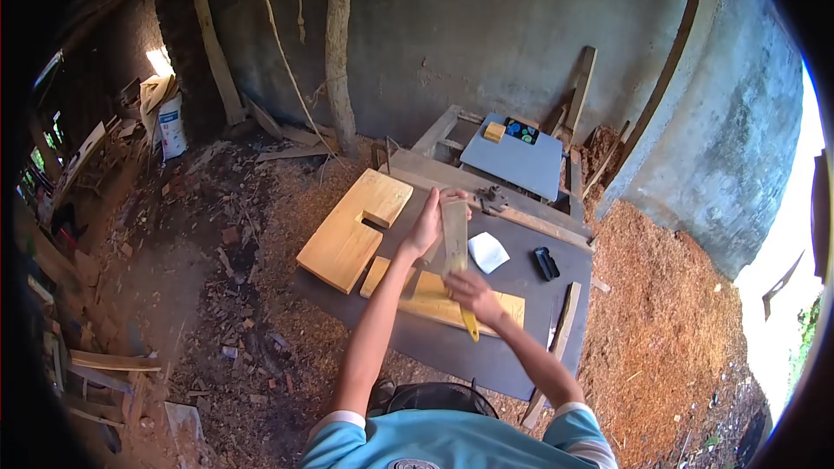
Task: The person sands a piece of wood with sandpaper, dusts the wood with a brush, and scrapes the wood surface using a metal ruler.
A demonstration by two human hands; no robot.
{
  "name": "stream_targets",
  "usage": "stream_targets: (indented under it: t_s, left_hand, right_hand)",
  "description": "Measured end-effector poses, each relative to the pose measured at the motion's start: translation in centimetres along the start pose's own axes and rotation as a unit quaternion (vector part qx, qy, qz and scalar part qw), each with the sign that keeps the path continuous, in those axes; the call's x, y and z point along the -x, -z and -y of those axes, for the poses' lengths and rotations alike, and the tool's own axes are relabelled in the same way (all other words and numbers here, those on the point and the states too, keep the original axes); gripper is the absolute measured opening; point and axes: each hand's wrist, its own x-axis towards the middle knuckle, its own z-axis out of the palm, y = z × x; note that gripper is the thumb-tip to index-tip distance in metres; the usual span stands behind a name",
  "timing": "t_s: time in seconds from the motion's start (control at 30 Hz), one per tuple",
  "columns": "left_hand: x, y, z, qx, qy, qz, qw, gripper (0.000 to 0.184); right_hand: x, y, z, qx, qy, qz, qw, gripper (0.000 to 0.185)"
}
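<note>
My left hand is closed round a flat, narrow greyish board, held upright above the dark table. Near the board's lower end, my right hand grips a brush with a yellow handle; its bristles are hard to make out against the board. Beneath my hands lies a yellow wooden piece, with a smaller part of it or another block to the left. A wide wooden board with a notch rests at the table's left edge. Right of my hands is a white folded cloth.
A black case and a dark metal tool are on the table. Behind stands a grey panel bearing a small yellow block. A wooden strip lies along the right edge. Sawdust covers the ground.
</note>
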Motion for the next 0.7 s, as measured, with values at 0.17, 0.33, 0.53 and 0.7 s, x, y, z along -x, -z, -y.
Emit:
stream_targets:
  t_s: [0.17,0.33,0.53,0.7]
  left_hand:
    - [-0.2,0.1,0.3,-0.026,-0.022,0.032,0.999,0.056]
    - [-1.8,-0.6,1.6,-0.077,0.011,0.056,0.995,0.059]
    - [-2.4,-1.2,2.0,-0.097,0.001,-0.012,0.995,0.06]
    - [-2.1,0.0,1.0,-0.09,-0.004,-0.014,0.996,0.057]
  right_hand:
    - [3.2,-1.5,1.2,-0.086,-0.065,0.106,0.988,0.009]
    - [-7.3,8.9,-0.8,0.013,-0.03,-0.06,0.998,0.01]
    - [-7.3,9.7,-2.5,-0.019,-0.074,-0.099,0.992,0.009]
    - [-1.3,4.4,-0.7,-0.119,-0.09,0.071,0.986,0.007]
